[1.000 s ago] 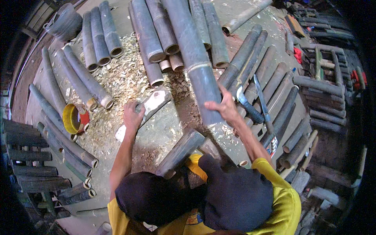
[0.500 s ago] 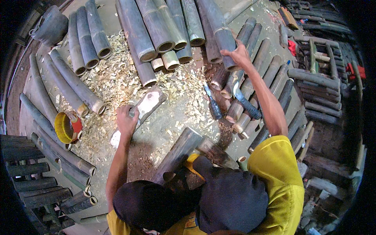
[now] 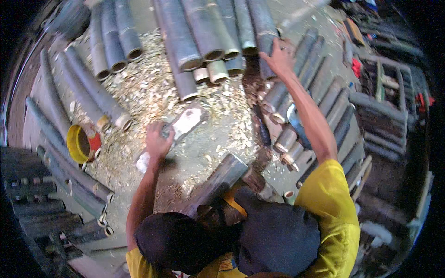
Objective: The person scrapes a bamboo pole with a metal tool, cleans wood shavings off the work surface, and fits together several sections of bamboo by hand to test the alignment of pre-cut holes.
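My left hand (image 3: 159,138) is curled over the middle of a long grey block (image 3: 177,130) with a whitish upper face, which lies slantwise on the floor. Ahead on the right, my right hand (image 3: 280,59) has its fingers stretched out against the side of a thick dark bamboo tube (image 3: 263,37), the rightmost of a row of tubes (image 3: 201,32). A dark-handled knife (image 3: 262,127) lies below that hand. Partly behind my right forearm is a curved blade (image 3: 293,115) with a dark handle.
Pale shavings (image 3: 148,81) cover much of the floor. More bamboo tubes (image 3: 329,95) lie on the right, others (image 3: 88,102) on the left beside a yellow and red tin (image 3: 79,143). A cut bamboo piece (image 3: 220,178) lies close to me. Bamboo frames (image 3: 384,106) stand far right.
My right hand has loosened from the bamboo tube's lower end, and its fingers are now extended. The view has shifted a little. My left hand stays on the block.
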The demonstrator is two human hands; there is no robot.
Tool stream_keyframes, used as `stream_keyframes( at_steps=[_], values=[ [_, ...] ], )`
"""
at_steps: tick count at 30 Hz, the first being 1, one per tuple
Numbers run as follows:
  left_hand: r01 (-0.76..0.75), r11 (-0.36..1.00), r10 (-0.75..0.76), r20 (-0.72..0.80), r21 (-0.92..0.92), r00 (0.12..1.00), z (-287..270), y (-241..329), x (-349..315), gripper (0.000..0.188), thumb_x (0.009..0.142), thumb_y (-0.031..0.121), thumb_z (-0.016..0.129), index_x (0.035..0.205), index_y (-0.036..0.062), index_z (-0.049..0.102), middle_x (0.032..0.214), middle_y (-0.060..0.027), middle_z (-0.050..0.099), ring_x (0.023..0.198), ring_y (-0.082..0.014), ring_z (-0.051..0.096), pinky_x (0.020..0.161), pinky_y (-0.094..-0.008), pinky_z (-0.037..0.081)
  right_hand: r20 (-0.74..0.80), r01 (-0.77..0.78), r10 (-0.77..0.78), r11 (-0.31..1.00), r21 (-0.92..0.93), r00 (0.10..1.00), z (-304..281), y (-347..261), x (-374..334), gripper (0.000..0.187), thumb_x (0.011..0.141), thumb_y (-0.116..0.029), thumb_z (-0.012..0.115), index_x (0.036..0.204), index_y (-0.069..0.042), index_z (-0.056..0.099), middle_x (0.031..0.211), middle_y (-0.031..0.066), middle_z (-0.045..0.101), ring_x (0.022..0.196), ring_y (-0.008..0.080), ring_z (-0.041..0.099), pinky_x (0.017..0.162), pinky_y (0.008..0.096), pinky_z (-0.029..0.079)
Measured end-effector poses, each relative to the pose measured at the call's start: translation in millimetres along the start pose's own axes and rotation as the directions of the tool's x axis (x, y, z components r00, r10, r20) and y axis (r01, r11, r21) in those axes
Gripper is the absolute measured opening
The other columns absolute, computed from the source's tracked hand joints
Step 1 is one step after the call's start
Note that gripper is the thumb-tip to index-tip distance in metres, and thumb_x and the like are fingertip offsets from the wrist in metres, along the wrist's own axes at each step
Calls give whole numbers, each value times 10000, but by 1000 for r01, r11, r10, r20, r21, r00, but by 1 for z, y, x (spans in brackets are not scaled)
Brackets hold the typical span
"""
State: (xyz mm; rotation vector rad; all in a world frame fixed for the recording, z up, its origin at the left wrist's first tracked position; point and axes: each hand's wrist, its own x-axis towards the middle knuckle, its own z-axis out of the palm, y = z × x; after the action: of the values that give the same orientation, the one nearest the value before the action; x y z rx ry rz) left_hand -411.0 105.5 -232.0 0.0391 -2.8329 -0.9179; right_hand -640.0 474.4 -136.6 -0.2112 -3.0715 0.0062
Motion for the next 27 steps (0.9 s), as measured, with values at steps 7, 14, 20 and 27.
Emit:
stream_keyframes(
  at_steps=[7, 14, 20, 27],
  values=[
    [71, 997, -72, 25, 37, 997, -5, 9, 6, 340, 708, 319, 637, 869, 20, 612, 905, -137, 560, 914, -307, 511, 802, -411, 440, -313, 606, -521, 634, 480, 794, -67, -131, -43, 435, 786, -177, 617, 1186, -57, 495, 1108, 209, 535, 1036, 354, 521, 901, 408, 421],
    [127, 990, -130, 51, 61, 990, -6, 8, 1, 331, 721, 323, 618, 875, 30, 627, 878, -121, 553, 911, -286, 513, 792, -405, 445, -53, 555, -711, 498, 666, 701, 10, -296, -29, 529, 778, -273, 627, 1222, -30, 474, 881, 248, 612, 854, 387, 596, 806, 426, 465],
    [119, 992, -120, 20, 50, 993, -7, 11, 5, 313, 693, 297, 646, 846, 25, 623, 849, -123, 552, 856, -286, 514, 738, -402, 460, -352, 777, -700, 492, 392, 621, 55, -367, -20, 434, 734, -246, 638, 1082, -42, 478, 1048, 297, 518, 974, 454, 512, 778, 512, 443],
    [163, 986, -165, 61, 39, 984, -15, 12, 4, 328, 717, 325, 647, 876, 39, 618, 899, -110, 538, 915, -274, 503, 782, -398, 458, -236, 863, -831, 489, 125, 504, 86, -415, -15, 529, 767, -223, 582, 1257, -98, 427, 1254, 243, 454, 1174, 380, 414, 923, 583, 305]
  ],
)
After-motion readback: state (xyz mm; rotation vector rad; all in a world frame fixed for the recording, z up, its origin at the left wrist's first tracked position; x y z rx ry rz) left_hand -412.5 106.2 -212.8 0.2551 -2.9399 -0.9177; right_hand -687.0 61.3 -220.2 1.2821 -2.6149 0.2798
